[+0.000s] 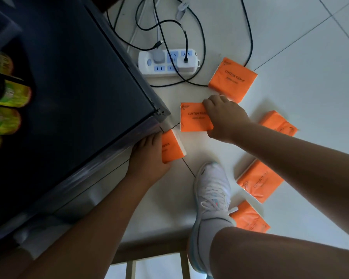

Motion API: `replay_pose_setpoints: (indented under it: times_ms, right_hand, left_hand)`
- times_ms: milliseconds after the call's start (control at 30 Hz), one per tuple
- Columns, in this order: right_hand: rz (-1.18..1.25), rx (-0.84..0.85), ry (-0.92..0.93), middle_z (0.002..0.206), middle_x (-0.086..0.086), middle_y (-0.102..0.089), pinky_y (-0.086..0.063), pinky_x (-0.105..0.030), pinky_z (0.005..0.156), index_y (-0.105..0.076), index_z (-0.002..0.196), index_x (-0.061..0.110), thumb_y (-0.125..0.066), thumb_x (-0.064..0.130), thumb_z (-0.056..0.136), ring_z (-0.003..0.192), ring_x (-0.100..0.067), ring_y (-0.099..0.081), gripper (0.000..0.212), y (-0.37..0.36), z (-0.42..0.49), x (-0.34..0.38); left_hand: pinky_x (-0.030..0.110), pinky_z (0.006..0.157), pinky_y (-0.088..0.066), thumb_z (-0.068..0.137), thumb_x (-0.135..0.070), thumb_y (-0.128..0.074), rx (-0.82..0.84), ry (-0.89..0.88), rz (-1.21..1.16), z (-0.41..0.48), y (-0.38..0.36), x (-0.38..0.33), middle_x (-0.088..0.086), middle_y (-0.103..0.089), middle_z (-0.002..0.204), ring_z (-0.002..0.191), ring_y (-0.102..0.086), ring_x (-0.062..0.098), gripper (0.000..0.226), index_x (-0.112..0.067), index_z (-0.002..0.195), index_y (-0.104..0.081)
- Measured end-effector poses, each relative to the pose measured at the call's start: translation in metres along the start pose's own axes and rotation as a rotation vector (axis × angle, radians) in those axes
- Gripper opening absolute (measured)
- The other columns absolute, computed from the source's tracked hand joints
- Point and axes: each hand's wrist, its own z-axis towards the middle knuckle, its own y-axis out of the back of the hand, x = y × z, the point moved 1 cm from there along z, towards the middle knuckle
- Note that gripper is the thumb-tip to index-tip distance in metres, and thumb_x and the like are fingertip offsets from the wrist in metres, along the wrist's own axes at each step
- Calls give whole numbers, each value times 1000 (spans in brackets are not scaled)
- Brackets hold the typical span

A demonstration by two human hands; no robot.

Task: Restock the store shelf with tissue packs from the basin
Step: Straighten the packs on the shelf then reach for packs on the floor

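Glossy white floor tiles (290, 37) carry everything. At the left, a dark flat-topped shelf unit (79, 87) holds yellow-green packaged goods (8, 93). Beside its corner the left hand (147, 158) grips an orange plastic-wrapped tissue pack (170, 147). The right hand (224, 117) grasps a second orange pack (193, 117), printed "COTTON TISSUE", lying flat below a white power strip (167, 62). Four more orange packs (259, 181) lie scattered rightward.
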Motion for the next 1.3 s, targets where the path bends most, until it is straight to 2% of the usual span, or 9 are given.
replay_pose_setpoints:
  times_ms: [67,167,333,433,600,733,933,1067,1300]
  right_hand:
    - [100,-12,-35,128,-8,-52,-57,-45,81,-46,138,13,-73,26,72,117,-31,-53,73,2,-5,-3]
    - [175,-49,-63,138,-7,-48,-58,-49,84,-38,150,14,-75,28,72,126,-31,-50,88,8,-20,-13]
    - [158,-135,-55,138,-10,-48,-57,-49,86,-37,152,12,-76,28,69,122,-35,-53,92,39,-55,-29]
    - [103,-207,-2,138,-11,-50,-58,-51,84,-41,150,11,-76,25,68,121,-36,-54,91,70,-76,-29]
    - [-8,-323,76,138,-10,-50,-59,-50,79,-41,151,13,-75,24,68,122,-35,-54,90,139,-112,-25]
    - [-54,-408,110,142,-8,-47,-57,-48,86,-38,153,15,-72,35,74,126,-31,-51,88,204,-147,-11]
    - [-213,-514,193,146,-4,-45,-56,-42,88,-36,156,18,-81,32,72,130,-26,-50,96,287,-206,8]
    - [-215,-627,241,142,-8,-49,-54,-41,93,-39,154,14,-84,30,69,124,-30,-54,96,324,-234,29]
    - [-156,-799,317,139,-11,-51,-52,-41,99,-43,151,10,-81,32,69,120,-33,-57,93,364,-265,74]
  left_hand:
    - [42,98,-49,68,-41,-78,-7,-29,-11,2,3,-9,2,-60,133,122,-56,26,83,-21,141,-46]
    - [41,96,-50,68,-39,-78,-1,-127,84,5,11,-20,2,-57,134,121,-55,26,84,-18,142,-46]
    - [43,92,-54,71,-42,-81,-18,-209,132,2,38,-41,3,-48,145,124,-54,26,94,-17,150,-37]
    - [42,94,-51,72,-46,-78,-51,-213,89,-11,58,-58,3,-51,143,124,-54,26,95,-16,152,-36]
    - [43,99,-51,73,-45,-76,-190,-261,66,-44,102,-83,4,-54,134,121,-55,26,93,-12,151,-37]
    - [41,101,-49,74,-42,-79,-343,-281,44,-70,154,-95,3,-56,136,122,-56,25,91,-14,150,-38]
    - [37,101,-49,73,-41,-82,-563,-316,54,-117,234,-106,1,-56,138,122,-56,21,91,-18,149,-40]
    - [38,99,-50,74,-40,-79,-664,-343,116,-146,273,-113,1,-57,136,121,-56,22,84,-18,147,-42]
    - [45,105,-45,72,-40,-80,-752,-340,226,-202,345,-105,3,-52,143,126,-51,28,92,-20,152,-40]
